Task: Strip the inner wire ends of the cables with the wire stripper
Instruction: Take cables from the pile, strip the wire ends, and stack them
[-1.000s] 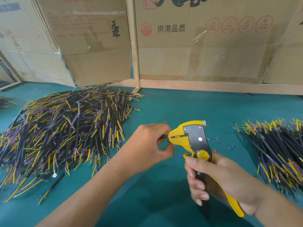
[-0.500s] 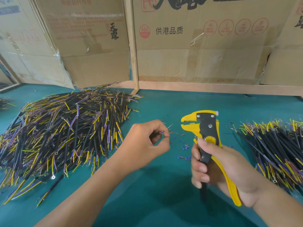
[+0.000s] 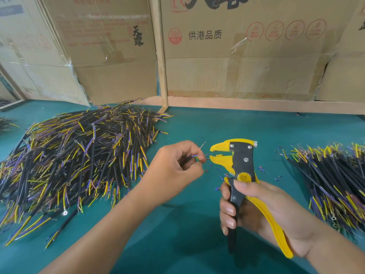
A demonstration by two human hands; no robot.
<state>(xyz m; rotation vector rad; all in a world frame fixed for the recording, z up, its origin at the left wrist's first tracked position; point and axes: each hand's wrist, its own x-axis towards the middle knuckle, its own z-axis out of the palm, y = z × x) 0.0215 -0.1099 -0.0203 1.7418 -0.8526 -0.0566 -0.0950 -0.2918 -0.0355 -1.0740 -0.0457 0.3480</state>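
Note:
My left hand (image 3: 177,165) pinches a short black cable (image 3: 192,157) whose coloured inner wires stick out past my fingertips, one bare end pointing up to the right. My right hand (image 3: 254,206) grips the handles of a yellow and black wire stripper (image 3: 240,161), held upright with its yellow jaws parted and pointing left. The jaw tips sit just right of the wire ends, a small gap apart.
A big heap of black cables (image 3: 79,155) with yellow and purple wires lies at the left on the green table (image 3: 197,244). A second heap (image 3: 331,178) lies at the right. Small insulation scraps (image 3: 219,171) dot the mat. Cardboard boxes (image 3: 237,56) line the back.
One second ago the wire end was in the stripper's jaws. The stripper then pulled away to the right and rose. Now its parted jaws are back close to the wire ends.

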